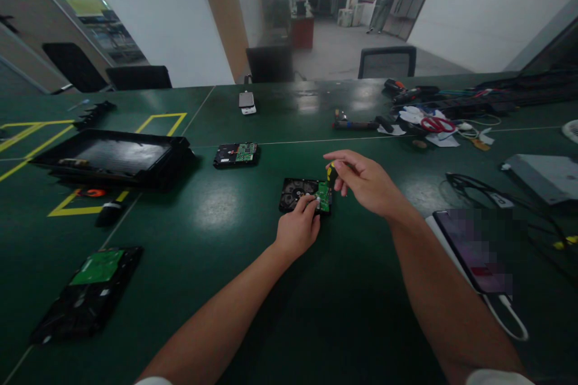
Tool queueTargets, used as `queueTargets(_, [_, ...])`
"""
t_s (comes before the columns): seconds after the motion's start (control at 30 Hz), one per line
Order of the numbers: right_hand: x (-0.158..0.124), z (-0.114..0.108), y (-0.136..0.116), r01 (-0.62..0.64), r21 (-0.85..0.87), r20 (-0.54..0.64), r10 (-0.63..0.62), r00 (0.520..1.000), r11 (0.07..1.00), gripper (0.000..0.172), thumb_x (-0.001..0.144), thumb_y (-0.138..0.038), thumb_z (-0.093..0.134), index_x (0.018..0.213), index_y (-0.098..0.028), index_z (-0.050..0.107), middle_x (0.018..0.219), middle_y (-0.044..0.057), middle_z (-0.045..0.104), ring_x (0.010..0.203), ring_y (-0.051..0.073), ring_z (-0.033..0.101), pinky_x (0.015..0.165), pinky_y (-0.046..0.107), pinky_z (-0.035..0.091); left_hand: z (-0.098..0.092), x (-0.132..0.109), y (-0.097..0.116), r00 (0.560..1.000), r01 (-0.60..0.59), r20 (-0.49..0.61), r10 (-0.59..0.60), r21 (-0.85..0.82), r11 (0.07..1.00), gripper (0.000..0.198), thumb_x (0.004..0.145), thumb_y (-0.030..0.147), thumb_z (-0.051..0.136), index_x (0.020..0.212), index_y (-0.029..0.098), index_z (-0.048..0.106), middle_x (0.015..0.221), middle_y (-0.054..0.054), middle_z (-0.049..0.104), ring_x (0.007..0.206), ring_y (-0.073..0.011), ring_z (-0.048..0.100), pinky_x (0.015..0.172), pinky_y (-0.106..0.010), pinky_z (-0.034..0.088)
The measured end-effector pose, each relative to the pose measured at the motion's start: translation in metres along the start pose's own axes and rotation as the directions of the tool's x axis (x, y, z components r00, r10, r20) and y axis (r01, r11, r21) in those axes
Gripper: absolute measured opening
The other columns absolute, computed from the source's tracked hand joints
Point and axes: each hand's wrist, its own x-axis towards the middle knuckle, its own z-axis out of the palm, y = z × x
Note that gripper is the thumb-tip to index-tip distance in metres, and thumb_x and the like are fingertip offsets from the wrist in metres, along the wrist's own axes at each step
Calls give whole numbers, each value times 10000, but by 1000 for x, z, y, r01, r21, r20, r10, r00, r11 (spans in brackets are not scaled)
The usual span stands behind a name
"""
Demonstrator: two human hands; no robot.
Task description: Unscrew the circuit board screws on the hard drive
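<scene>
The left hand (298,227) is down on the rectangular black-and-green hard drive (292,191), which lies flat near the middle of the dark green worktop (235,264), well in from its far edge. Fingers cover part of the circuit board — I can't tell whether they pinch anything there. The right hand (365,185) has a narrow grip on a yellow-and-black tool handle (332,174) at the drive's right end; fingers hide some of it, and its tip is too dim to make out. Toward the worktop's right edge, the flat black-framed phone (469,249) shows a pixelated screen, and a grey metal box (546,175) runs out of view. Near the far right corner, dark cables (487,96) blur together — no separating them. The worktop's near edge is cut off.
</scene>
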Motion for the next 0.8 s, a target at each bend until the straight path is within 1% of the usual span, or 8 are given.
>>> queueTargets(0.07, [0, -1, 1, 14, -40, -29, -15, 999, 999, 328, 987, -462, 546, 1211, -268, 688, 788, 15, 675, 655, 160, 618, 572, 296, 486, 0, 0, 0, 1000, 1, 1, -1, 3, 1000, 434, 983, 327, 488, 1407, 247, 528, 1477, -69, 532, 1069, -216, 695, 816, -337, 626])
queueTargets(0.17, [2, -4, 4, 11, -123, -90, -22, 996, 992, 277, 958, -464, 593, 1076, -242, 710, 850, 33, 695, 679, 164, 612, 568, 294, 460, 0, 0, -1, 1000, 1, 3, -1, 9, 1000, 434, 982, 328, 488, 1408, 248, 524, 1482, -64, 527, 1072, -213, 694, 809, -330, 624])
queueTargets(0.3, [3, -6, 8, -33, -189, -161, 2, 987, 981, 223, 922, -433, 649, 973, -218, 675, 801, 26, 688, 656, 160, 609, 578, 294, 454, 1, -1, -1, 1000, -8, -4, 8, 11, 1000, 432, 987, 330, 478, 1409, 248, 520, 1484, -56, 526, 1083, -206, 687, 809, -324, 622])
queueTargets(0.37, [3, -6, 9, -22, -169, -152, -4, 988, 985, 201, 925, -414, 647, 985, -223, 663, 849, 29, 700, 639, 149, 603, 575, 291, 463, 1, -1, -2, 1000, -15, -8, 15, 10, 1000, 431, 988, 329, 474, 1408, 244, 521, 1485, -55, 526, 1079, -204, 687, 809, -325, 622])
queueTargets(0.5, [2, -4, 5, 14, -87, -90, -22, 996, 996, 212, 974, -423, 579, 1014, -235, 671, 1028, 44, 724, 610, 123, 600, 558, 285, 479, 2, -1, -2, 1000, -6, -11, 6, 10, 1000, 431, 983, 328, 488, 1404, 245, 529, 1479, -62, 528, 1060, -202, 692, 812, -326, 622])
queueTargets(0.57, [1, -3, 2, 6, -75, -66, -11, 998, 997, 257, 998, -444, 539, 1012, -231, 681, 973, 42, 726, 601, 122, 606, 547, 279, 476, 2, -1, -2, 1000, -7, -11, 7, 7, 1000, 434, 980, 328, 497, 1406, 248, 527, 1475, -67, 527, 1057, -200, 692, 820, -326, 621])
queueTargets(0.7, [2, -2, 0, -24, -45, -39, 22, 999, 999, 303, 1028, -416, 476, 1099, -211, 688, 735, 17, 674, 589, 140, 625, 547, 276, 487, 2, 0, -2, 1000, -4, -3, 4, 6, 1000, 441, 977, 328, 505, 1410, 250, 523, 1473, -71, 526, 1055, -202, 693, 819, -325, 620])
queueTargets(0.8, [2, -2, 1, -10, -23, -28, 10, 1000, 1000, 294, 1027, -383, 479, 1175, -215, 670, 705, 4, 662, 584, 141, 629, 574, 285, 504, 2, 0, -2, 1000, -5, -4, 5, 3, 1000, 440, 979, 328, 496, 1411, 249, 521, 1477, -67, 528, 1056, -205, 693, 811, -324, 619])
